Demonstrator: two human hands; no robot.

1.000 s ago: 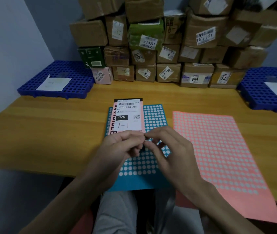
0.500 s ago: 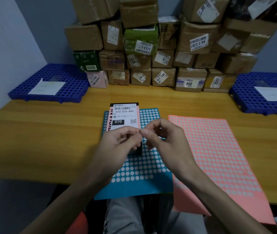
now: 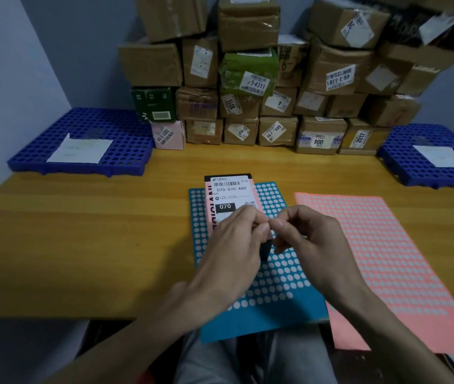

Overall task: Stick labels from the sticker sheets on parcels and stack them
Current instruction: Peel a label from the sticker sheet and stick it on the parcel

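Note:
A pink and black parcel (image 3: pixel 230 191) with a white shipping label marked 070 lies on the blue sticker sheet (image 3: pixel 273 275) at the table's middle. My left hand (image 3: pixel 237 245) and my right hand (image 3: pixel 307 239) meet fingertip to fingertip just above the parcel's near end, pinching something too small to make out. Both hands have curled fingers. The pink sticker sheet (image 3: pixel 386 259) lies to the right, overhanging the table's front edge. The parcel's near part is hidden behind my hands.
A wall of stacked cardboard parcels (image 3: pixel 275 87) fills the back of the wooden table (image 3: pixel 81 231). A blue perforated pallet (image 3: pixel 87 139) with a white paper sits at the back left, another blue pallet (image 3: pixel 436 156) at the back right.
My hands have risen slightly and moved further over the parcel, fingertips still together. The view has tilted a little; the parcel and sheets stay put.

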